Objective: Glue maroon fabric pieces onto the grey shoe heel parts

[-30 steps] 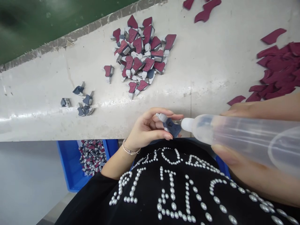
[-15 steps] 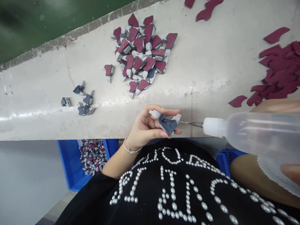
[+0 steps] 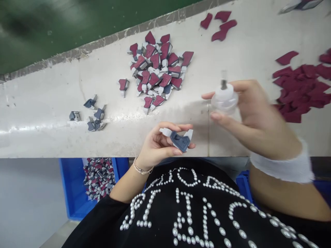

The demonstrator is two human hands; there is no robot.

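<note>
- The left hand (image 3: 153,146) is closed around a blue-grey part (image 3: 180,140) by the table's (image 3: 49,82) near edge, its recessed face turned up.
- The right hand (image 3: 262,122), blurred, grips a translucent bottle (image 3: 224,100) above the table, apart from the part, its thin tip pointing toward the far side.
- Maroon-topped parts (image 3: 155,77) lie heaped beyond the left hand.
- Loose maroon pieces (image 3: 302,86) lie piled to the right.

Soft, bright light is falling on the pale tabletop (image 3: 51,100), glaring below and left of the maroon-topped pile (image 3: 154,79) and leaving a faint shadow to its lower right. Right of the pile, blur is softening the right hand (image 3: 261,120) and bottle (image 3: 224,100); the green surface (image 3: 77,22) to its upper left is looking dim.
</note>
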